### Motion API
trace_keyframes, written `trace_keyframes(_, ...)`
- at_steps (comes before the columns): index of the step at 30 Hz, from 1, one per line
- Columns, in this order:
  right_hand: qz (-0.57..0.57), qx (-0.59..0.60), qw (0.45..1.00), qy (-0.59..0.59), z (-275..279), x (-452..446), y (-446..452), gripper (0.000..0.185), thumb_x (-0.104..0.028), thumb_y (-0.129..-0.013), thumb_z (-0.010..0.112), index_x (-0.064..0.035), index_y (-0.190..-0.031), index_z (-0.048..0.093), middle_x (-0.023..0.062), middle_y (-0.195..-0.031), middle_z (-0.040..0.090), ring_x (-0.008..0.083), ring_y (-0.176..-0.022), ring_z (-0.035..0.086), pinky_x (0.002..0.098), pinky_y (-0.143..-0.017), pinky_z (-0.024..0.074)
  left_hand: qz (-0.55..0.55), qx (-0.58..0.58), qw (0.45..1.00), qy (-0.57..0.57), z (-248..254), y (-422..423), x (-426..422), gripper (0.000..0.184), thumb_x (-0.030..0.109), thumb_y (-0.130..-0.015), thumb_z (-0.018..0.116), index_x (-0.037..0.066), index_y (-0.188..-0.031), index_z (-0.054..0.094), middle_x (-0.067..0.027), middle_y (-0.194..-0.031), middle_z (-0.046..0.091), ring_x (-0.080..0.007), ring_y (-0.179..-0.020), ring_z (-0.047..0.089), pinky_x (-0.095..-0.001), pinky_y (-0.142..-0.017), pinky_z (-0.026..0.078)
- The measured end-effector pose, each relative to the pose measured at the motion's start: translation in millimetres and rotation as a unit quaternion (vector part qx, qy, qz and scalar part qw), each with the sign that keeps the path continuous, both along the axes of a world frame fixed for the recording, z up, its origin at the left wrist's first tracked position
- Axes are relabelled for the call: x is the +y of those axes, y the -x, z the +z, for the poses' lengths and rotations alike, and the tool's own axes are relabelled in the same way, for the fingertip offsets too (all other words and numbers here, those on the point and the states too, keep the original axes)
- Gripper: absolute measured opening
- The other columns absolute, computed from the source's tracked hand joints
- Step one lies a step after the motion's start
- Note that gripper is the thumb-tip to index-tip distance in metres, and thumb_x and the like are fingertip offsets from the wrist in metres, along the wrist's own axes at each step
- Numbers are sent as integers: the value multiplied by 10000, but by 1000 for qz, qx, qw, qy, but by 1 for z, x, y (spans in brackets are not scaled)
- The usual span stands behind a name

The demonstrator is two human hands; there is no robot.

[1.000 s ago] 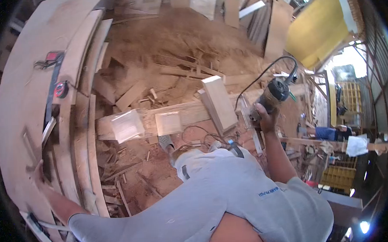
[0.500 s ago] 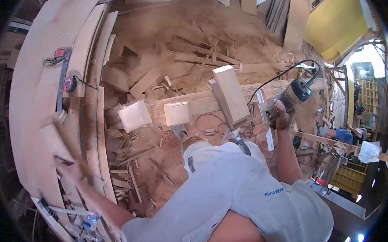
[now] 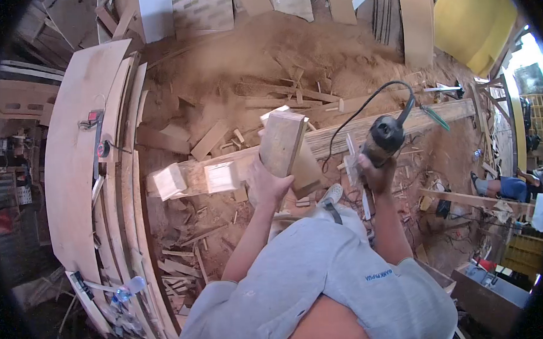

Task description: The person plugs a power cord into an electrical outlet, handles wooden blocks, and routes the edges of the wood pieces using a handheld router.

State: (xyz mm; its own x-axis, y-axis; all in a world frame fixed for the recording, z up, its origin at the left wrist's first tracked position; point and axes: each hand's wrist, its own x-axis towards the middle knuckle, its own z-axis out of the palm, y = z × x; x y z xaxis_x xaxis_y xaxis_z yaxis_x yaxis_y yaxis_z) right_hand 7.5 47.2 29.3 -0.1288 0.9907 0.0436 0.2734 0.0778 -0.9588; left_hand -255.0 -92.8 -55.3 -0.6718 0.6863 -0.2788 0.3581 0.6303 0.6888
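My left hand (image 3: 266, 183) grips a thick wooden block (image 3: 282, 145), its fingers round the lower left side. Behind that block, partly hidden, a paler wooden board (image 3: 307, 167) rests across a long wooden beam (image 3: 337, 138). My right hand (image 3: 379, 175) is wrapped round a corded power tool (image 3: 386, 136) with a dark cylindrical motor body and a flat plate at its left end. The tool's exact kind is not clear. Two squarish pale wood pieces, one at the left end (image 3: 169, 181) and one beside it (image 3: 221, 177), sit along the beam.
Curved stacked boards (image 3: 82, 198) stand at the left, with a tape measure (image 3: 103, 149) on them. Sawdust and offcuts (image 3: 208, 140) cover the ground beyond the beam. A black cord (image 3: 358, 117) loops from the tool. Another person (image 3: 510, 186) is at the far right.
My left hand has swung right from the stacked boards with a wooden block, to in front of the board on the beam. The tool in my right hand has turned more upright. The view has shifted.
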Motion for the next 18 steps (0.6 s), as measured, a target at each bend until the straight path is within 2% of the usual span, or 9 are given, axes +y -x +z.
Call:
trace_keyframes(3,47,-17,998,-29,-5,30,-67,333,-129,-789,893,-20,-1082,778,38,-950,795,147,-869,745,367,-852,617,34,50,992,113,-6,-66,48,1271,428,-620,952,26,-1648,322,-264,-1473,556,-444,-1423,498,-572,-1236,376)
trace_keyframes(5,92,-51,993,-48,16,44,-98,345,-125,-774,898,-29,-1083,780,43,-957,799,151,-871,747,370,-846,620,77,115,976,165,-11,-100,69,1265,464,-639,933,32,-1653,311,-270,-1483,538,-448,-1425,489,-574,-1233,374)
trace_keyframes(6,103,-17,994,-30,10,52,-119,385,-158,-725,917,-55,-1072,786,75,-939,809,196,-851,777,379,-825,630,93,151,965,193,-15,-110,76,1263,482,-649,923,35,-1655,306,-273,-1488,529,-450,-1426,484,-575,-1232,373)
trace_keyframes(9,156,-119,972,-129,7,77,-180,396,-156,-743,903,-43,-1106,794,95,-971,818,204,-862,792,373,-832,628,184,158,952,190,-36,-126,88,1281,512,-648,918,35,-1660,292,-270,-1494,520,-433,-1425,484,-561,-1229,380)
trace_keyframes(12,172,-154,961,-153,13,94,-211,413,-157,-711,902,-57,-1098,795,138,-970,814,274,-874,810,400,-822,638,262,156,928,213,-37,-135,110,1298,536,-648,920,31,-1661,286,-277,-1509,508,-437,-1425,492,-575,-1223,387)
trace_keyframes(18,234,-122,936,-235,25,119,-231,473,-197,-647,904,-50,-1081,790,154,-923,793,335,-827,792,421,-771,635,361,113,888,262,-31,-141,142,1329,622,-688,907,7,-1672,259,-285,-1554,482,-443,-1478,477,-593,-1233,389)
